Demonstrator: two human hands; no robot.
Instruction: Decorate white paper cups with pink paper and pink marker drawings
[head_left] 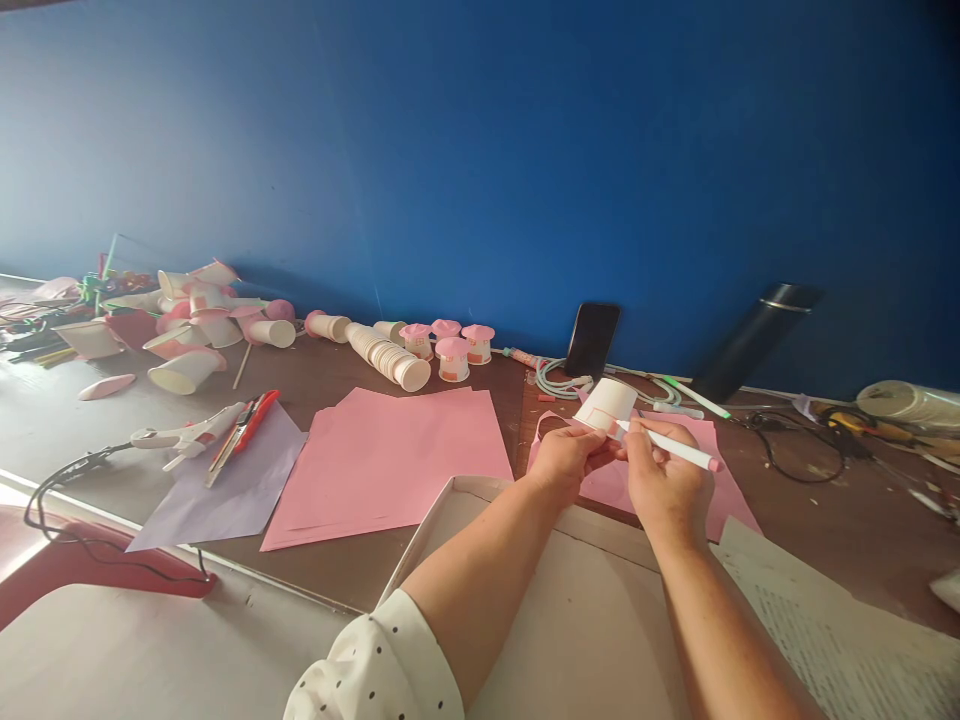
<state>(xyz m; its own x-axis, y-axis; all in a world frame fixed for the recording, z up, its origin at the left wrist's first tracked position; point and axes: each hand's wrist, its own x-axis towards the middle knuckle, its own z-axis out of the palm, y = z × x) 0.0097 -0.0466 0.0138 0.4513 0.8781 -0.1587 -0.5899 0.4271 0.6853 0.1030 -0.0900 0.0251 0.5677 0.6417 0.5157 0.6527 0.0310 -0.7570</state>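
My left hand [568,458] grips a small white paper cup [609,403] by its rim, holding it on its side above the table. My right hand [664,470] pinches a white marker with a pink end [675,451], its tip touching the cup's wall, where faint pink lines show. Both hands hover over a pink paper sheet [720,470] and the far edge of a flat cardboard box lid [592,610].
Pink paper sheets [390,460] and a lilac sheet [232,485] lie to the left, with a glue gun [184,437] and red cutters [244,430]. Stacked cups [386,357], small pink-roofed cup houses [450,355], a phone [592,338], cables and a dark flask [750,345] line the wall.
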